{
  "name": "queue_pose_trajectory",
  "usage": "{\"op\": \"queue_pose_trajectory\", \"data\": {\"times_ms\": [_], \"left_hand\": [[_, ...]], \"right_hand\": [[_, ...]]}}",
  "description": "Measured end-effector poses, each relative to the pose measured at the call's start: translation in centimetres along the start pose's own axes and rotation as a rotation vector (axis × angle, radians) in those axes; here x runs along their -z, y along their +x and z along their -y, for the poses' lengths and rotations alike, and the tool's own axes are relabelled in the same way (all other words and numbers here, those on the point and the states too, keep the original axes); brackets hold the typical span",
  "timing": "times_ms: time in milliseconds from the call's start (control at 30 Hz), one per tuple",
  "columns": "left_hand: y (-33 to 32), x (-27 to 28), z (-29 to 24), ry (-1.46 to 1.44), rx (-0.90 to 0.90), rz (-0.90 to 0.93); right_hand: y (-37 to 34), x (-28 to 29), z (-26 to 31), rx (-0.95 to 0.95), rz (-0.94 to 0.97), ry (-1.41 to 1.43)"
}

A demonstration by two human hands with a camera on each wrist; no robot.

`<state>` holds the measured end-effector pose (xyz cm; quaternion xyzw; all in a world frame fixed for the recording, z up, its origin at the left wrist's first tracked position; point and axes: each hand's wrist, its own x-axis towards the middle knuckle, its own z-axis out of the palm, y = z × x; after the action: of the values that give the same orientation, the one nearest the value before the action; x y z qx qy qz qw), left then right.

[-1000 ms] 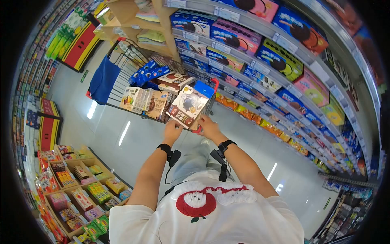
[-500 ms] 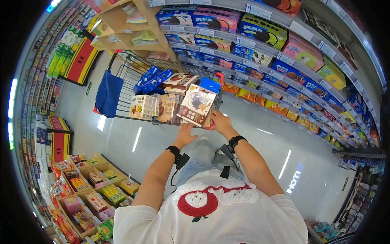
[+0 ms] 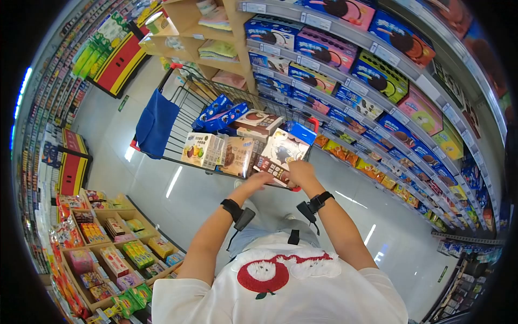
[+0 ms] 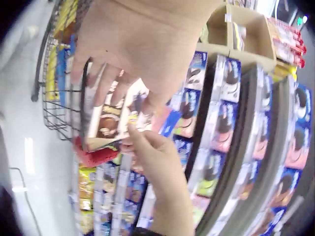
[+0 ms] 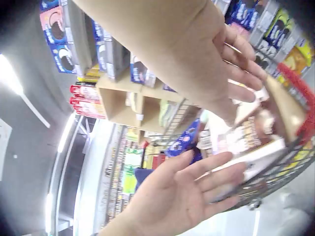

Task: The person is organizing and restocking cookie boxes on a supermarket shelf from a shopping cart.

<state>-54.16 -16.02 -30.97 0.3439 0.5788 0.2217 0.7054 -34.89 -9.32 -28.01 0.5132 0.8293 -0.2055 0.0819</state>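
A white-and-brown snack box (image 3: 280,151) with a blue end lies tilted on other boxes at the near end of a wire shopping cart (image 3: 186,110). My left hand (image 3: 258,182) is at its near lower edge, fingers straight and spread. Its palm (image 5: 179,191) shows in the right wrist view. My right hand (image 3: 302,174) overlaps the box's near right corner, fingers loosely bent and spaced, fingertips right at the box. Part of that corner is hidden under the hand. Beside it in the cart are a brown box (image 3: 237,155), a fruit-printed box (image 3: 200,150) and blue packets (image 3: 222,114).
A blue cloth bag (image 3: 156,124) hangs on the cart's far left end. Along the right runs a tall shelf with cookie boxes (image 3: 380,75). A wooden shelf (image 3: 233,27) stands behind the cart. A candy bin (image 3: 110,243) is at the lower left.
My left hand has left its curled hold at the cart's near edge and straightened its fingers. My right hand has shifted from the cart's corner up over the box.
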Motion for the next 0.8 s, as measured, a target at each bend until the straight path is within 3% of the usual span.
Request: {"op": "queue_pose_trajectory", "data": {"times_ms": [100,167,200,233,300,400,467,500,567,667,767,800], "left_hand": [[0.3,3.5,-4.6,-0.102,0.019,0.077],[3.0,8.2,-4.7,0.055,-0.277,0.005],[3.6,10.3,-5.5,0.295,-0.447,-0.187],[2.9,12.0,-7.4,0.36,-0.481,-0.238],[4.7,17.0,-6.9,0.127,-0.525,-0.36],[5.7,23.0,-6.8,0.14,-0.579,-0.655],[6.3,26.3,-7.2,0.352,-0.486,-0.809],[6.5,27.6,-7.0,0.463,-0.433,-0.88],[7.7,29.9,-6.2,0.388,-0.288,-0.761],[8.2,30.4,-6.9,0.337,-0.144,-0.568],[8.4,29.9,-7.1,0.434,-0.211,-0.561],[8.7,29.8,-6.8,0.445,-0.328,-0.557]], "right_hand": [[3.2,2.2,3.3,0.074,-0.102,0.168],[6.0,4.4,5.7,0.075,-0.117,0.426],[8.4,3.5,6.2,0.078,-0.118,0.515],[10.0,2.9,6.8,0.078,-0.127,0.556],[13.2,1.9,8.2,0.086,-0.141,0.632],[18.3,0.4,10.8,-0.203,0.172,1.074],[21.9,0.3,12.4,-0.36,0.312,1.333],[23.0,-0.1,13.6,-0.418,0.232,1.397],[25.0,-0.7,15.1,-0.534,0.225,1.419],[26.3,0.3,16.9,-0.538,0.232,1.508],[26.8,1.6,18.4,-0.618,0.195,1.586],[27.3,1.1,18.3,-0.647,0.195,1.622]]}}
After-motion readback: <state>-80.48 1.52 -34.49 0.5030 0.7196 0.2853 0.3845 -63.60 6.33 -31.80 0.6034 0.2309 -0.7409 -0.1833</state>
